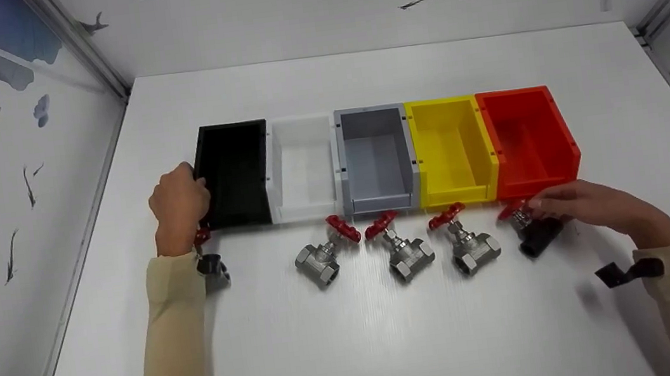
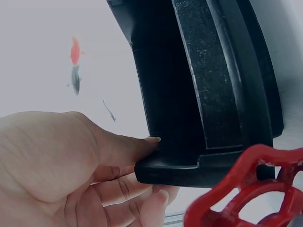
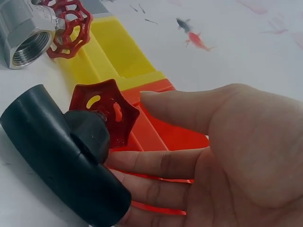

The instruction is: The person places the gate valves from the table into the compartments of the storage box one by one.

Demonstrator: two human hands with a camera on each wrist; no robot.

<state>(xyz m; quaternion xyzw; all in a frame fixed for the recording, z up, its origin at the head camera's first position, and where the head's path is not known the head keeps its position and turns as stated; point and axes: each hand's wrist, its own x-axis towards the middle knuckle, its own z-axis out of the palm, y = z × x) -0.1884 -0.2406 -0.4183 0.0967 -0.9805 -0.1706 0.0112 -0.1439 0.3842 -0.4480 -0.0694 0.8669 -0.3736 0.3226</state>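
Observation:
My left hand (image 1: 179, 194) is at the left side of the black bin (image 1: 243, 218). In the left wrist view its thumb lies over the rim inside the bin, with the fingers outside, pinching the wall. A red handwheel (image 2: 253, 189) stands close below that hand; the rest of its valve is mostly hidden by the wrist. My right hand (image 1: 586, 205) is around a black-bodied valve (image 3: 61, 151) with a red handwheel (image 3: 106, 111). The thumb is beside the wheel and the fingers extend behind the body, without a visible grip.
A white bin (image 1: 311, 210), a grey bin (image 1: 381, 203), a yellow bin (image 1: 457, 196) and a red bin (image 1: 539, 182) continue the row to the right. Before them lie three metal valves with red handwheels: one left (image 1: 319, 263), one middle (image 1: 411, 258), one right (image 1: 476, 252). Printed walls enclose the table.

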